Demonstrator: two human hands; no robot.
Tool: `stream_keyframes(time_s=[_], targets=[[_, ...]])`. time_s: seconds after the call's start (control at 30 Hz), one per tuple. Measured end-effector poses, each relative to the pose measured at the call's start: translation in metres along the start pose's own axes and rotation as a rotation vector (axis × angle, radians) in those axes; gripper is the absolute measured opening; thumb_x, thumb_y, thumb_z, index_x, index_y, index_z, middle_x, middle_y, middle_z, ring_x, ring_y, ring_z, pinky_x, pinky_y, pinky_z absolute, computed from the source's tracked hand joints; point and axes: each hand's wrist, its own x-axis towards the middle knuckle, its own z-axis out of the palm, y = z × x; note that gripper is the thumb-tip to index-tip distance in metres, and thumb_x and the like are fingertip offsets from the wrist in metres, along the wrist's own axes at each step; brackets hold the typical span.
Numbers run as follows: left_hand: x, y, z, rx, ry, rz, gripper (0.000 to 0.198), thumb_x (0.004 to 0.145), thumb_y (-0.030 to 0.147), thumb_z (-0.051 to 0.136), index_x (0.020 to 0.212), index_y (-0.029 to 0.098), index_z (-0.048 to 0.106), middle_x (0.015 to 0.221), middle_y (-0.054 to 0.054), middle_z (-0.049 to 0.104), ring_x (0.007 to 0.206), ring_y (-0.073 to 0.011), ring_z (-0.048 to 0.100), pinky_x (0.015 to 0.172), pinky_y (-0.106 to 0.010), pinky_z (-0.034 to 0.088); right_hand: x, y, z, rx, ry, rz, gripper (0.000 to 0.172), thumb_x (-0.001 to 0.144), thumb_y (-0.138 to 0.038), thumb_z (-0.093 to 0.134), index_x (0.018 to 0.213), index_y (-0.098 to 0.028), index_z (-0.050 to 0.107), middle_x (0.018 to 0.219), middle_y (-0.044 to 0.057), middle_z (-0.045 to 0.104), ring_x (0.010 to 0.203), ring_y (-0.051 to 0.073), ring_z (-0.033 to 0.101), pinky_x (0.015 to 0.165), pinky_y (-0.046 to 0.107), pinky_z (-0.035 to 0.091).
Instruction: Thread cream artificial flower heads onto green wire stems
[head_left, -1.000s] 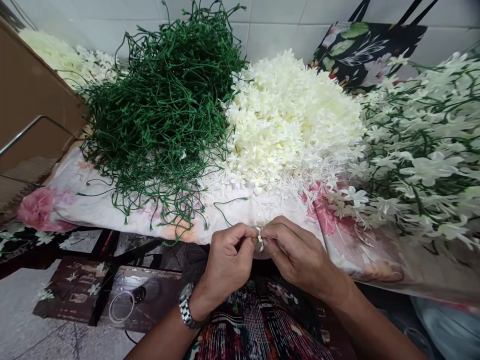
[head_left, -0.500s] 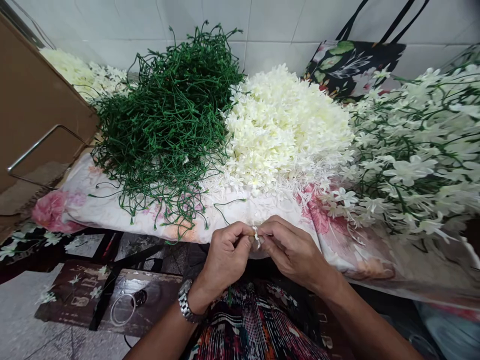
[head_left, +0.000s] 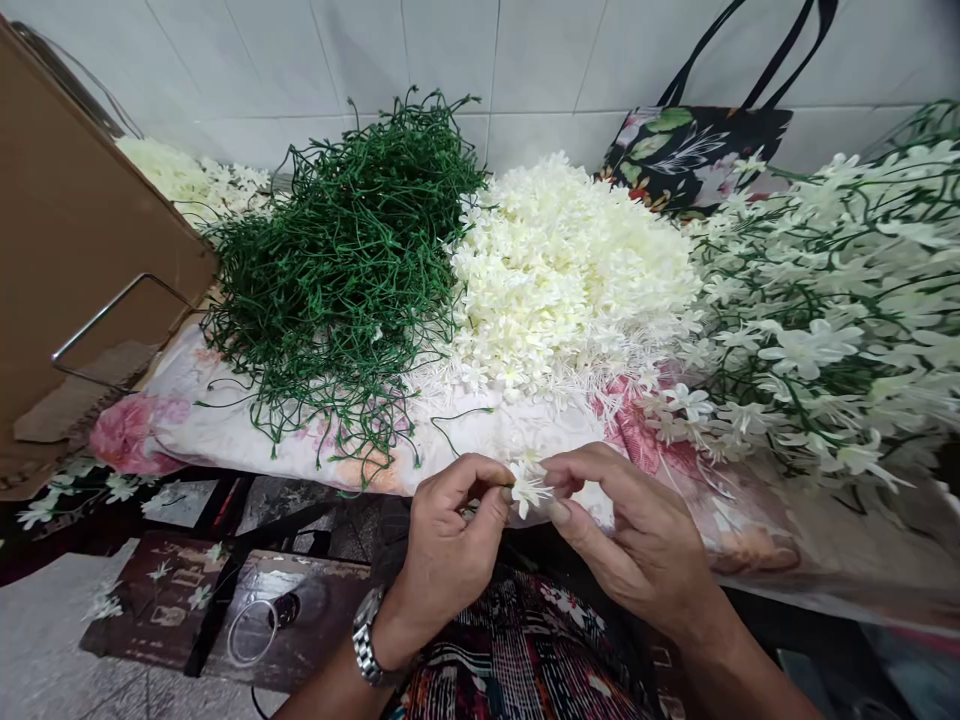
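Note:
A small white artificial flower (head_left: 529, 487), its petals spread, points to the right from my left hand (head_left: 456, 530). My left thumb and forefinger pinch it at its green base; the stem is mostly hidden by the hand. My right hand (head_left: 637, 535) is just right of the petals, thumb and forefinger parted, with nothing visibly held. Beyond my hands lie a heap of green plastic stems (head_left: 345, 250) and, to its right, a mound of loose cream-white blossoms (head_left: 570, 270). One single green stem (head_left: 450, 418) rests on the flowered cloth (head_left: 300, 440).
Finished-looking white flowers on green stems (head_left: 832, 330) fill the right side. A floral black bag (head_left: 690, 150) leans on the tiled wall (head_left: 420, 50). At the left stands a cardboard box (head_left: 82, 220) with a metal handle. Below, a clear ring (head_left: 253, 632) lies on a brown wooden surface (head_left: 307, 600).
My right hand has drawn away to the right and its fingers have parted. The flower, bunched between both hands before, now shows opened petals in my left hand. The view has shifted slightly.

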Motion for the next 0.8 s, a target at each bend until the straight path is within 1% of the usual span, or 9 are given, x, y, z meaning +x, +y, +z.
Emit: stream_keyframes(time_s=[0.13, 0.27, 0.33, 0.4, 0.5, 0.6, 0.67, 0.73, 0.8], targets=[[-0.004, -0.004, 0.004, 0.143, 0.004, 0.090, 0.012, 0.078, 0.011, 0.050, 0.071, 0.018, 0.057, 0.063, 0.002, 0.056, 0.056, -0.0109, 0.052, 0.056, -0.020, 0.043, 0.004, -0.001, 0.005, -0.003, -0.023, -0.006, 0.008, 0.083, -0.011, 0.051, 0.084, -0.017, 0.056, 0.070, 0.000, 0.055, 0.063, 0.010, 0.053, 0.056, 0.022, 0.046], [-0.004, -0.007, 0.006, 0.126, -0.015, 0.050, 0.012, 0.077, 0.011, 0.050, 0.069, 0.018, 0.056, 0.058, 0.003, 0.054, 0.052, -0.0100, 0.050, 0.052, -0.020, 0.040, 0.005, 0.004, 0.011, -0.017, -0.039, -0.021, 0.012, 0.084, -0.008, 0.047, 0.080, -0.017, 0.054, 0.067, 0.000, 0.053, 0.060, 0.010, 0.051, 0.054, 0.022, 0.044], [-0.001, -0.008, 0.005, 0.035, -0.040, -0.026, 0.011, 0.077, 0.013, 0.051, 0.067, 0.018, 0.054, 0.054, 0.004, 0.051, 0.049, -0.0094, 0.048, 0.050, -0.020, 0.039, 0.005, 0.006, 0.010, -0.011, -0.051, -0.036, 0.012, 0.085, -0.009, 0.047, 0.083, -0.017, 0.055, 0.069, 0.001, 0.054, 0.063, 0.011, 0.053, 0.056, 0.022, 0.046], [0.003, -0.009, 0.003, -0.125, -0.024, -0.111, 0.009, 0.077, 0.016, 0.053, 0.068, 0.017, 0.053, 0.052, 0.005, 0.049, 0.046, -0.0088, 0.046, 0.047, -0.019, 0.039, 0.005, 0.006, 0.004, -0.022, -0.056, -0.035, 0.011, 0.086, -0.014, 0.048, 0.094, -0.018, 0.055, 0.077, 0.003, 0.058, 0.070, 0.013, 0.056, 0.061, 0.024, 0.048], [0.009, -0.008, 0.001, -0.371, 0.111, -0.146, 0.007, 0.078, 0.022, 0.057, 0.074, 0.018, 0.053, 0.052, 0.005, 0.051, 0.046, -0.0085, 0.047, 0.048, -0.019, 0.040, 0.001, 0.003, -0.004, -0.091, -0.062, 0.006, 0.025, 0.087, -0.027, 0.049, 0.111, -0.018, 0.050, 0.091, 0.007, 0.060, 0.077, 0.015, 0.058, 0.066, 0.028, 0.051], [0.011, -0.006, 0.003, -0.487, 0.213, -0.115, 0.010, 0.078, 0.024, 0.061, 0.077, 0.018, 0.052, 0.055, 0.005, 0.051, 0.050, -0.0086, 0.048, 0.051, -0.019, 0.041, -0.009, -0.003, 0.000, -0.125, -0.151, 0.033, 0.032, 0.086, -0.032, 0.052, 0.114, -0.016, 0.049, 0.094, 0.009, 0.060, 0.081, 0.017, 0.059, 0.067, 0.029, 0.052], [0.009, -0.003, 0.006, -0.545, 0.234, -0.101, 0.012, 0.078, 0.025, 0.063, 0.077, 0.019, 0.053, 0.057, 0.005, 0.051, 0.051, -0.0083, 0.047, 0.051, -0.019, 0.041, -0.015, -0.004, 0.010, -0.131, -0.183, 0.044, 0.023, 0.087, -0.024, 0.050, 0.109, -0.016, 0.052, 0.086, 0.007, 0.060, 0.075, 0.016, 0.058, 0.064, 0.029, 0.051], [0.007, -0.001, 0.007, -0.604, 0.251, -0.092, 0.014, 0.075, 0.026, 0.066, 0.077, 0.019, 0.053, 0.059, 0.005, 0.052, 0.052, -0.0080, 0.046, 0.051, -0.019, 0.040, -0.018, -0.003, 0.019, -0.114, -0.123, 0.028, 0.014, 0.088, -0.012, 0.045, 0.097, -0.016, 0.054, 0.072, 0.003, 0.055, 0.064, 0.013, 0.053, 0.057, 0.025, 0.047], [0.005, 0.000, 0.005, -0.646, 0.231, -0.103, 0.018, 0.070, 0.023, 0.070, 0.078, 0.019, 0.054, 0.061, 0.004, 0.054, 0.054, -0.0087, 0.048, 0.054, -0.020, 0.041, -0.018, -0.002, 0.022, -0.110, -0.069, -0.012, 0.015, 0.087, -0.006, 0.044, 0.090, -0.016, 0.054, 0.067, 0.001, 0.052, 0.061, 0.012, 0.049, 0.054, 0.024, 0.044]])
